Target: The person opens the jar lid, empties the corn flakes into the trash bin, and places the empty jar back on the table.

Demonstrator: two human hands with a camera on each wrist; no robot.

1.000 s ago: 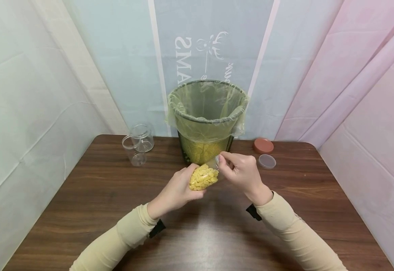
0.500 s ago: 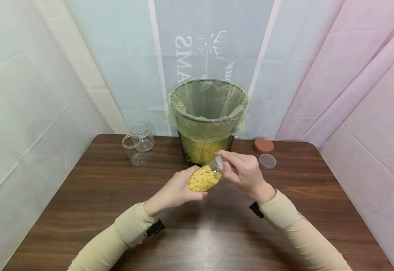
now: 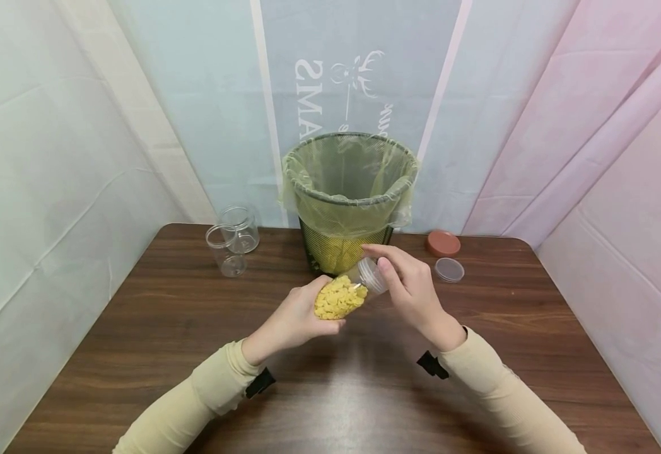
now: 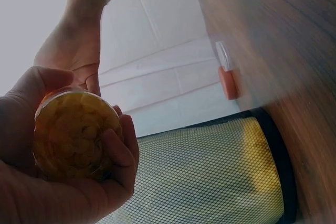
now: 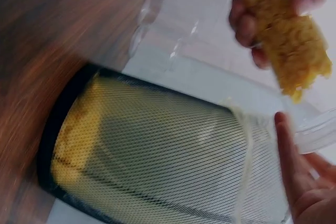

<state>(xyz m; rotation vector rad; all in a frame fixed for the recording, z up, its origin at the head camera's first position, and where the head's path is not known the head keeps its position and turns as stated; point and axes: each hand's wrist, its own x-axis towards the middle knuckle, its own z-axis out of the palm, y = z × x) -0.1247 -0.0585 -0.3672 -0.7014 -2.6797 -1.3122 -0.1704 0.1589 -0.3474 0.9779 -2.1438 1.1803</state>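
Note:
My left hand grips a clear jar partly filled with yellow flakes. The jar is tilted, its clear ridged end pointing up and right towards my other hand. My right hand is at that end, index finger extended along the far side and thumb on the near side, not closed tightly. In the right wrist view, its fingers lie beside the clear ridged end. The left wrist view shows the jar's round base with fingers wrapped round it. Whether a lid covers the ridged end, I cannot tell.
A mesh bin with a yellowish liner stands behind the hands. Two clear jars stand at the table's back left. A reddish-brown lid and a clear disc lie at back right. Fabric walls surround the table.
My right hand's fingers have loosened from a curled pinch at the jar's end and spread, exposing the ridged part. The hand has shifted slightly right. My left hand and jar have barely moved.

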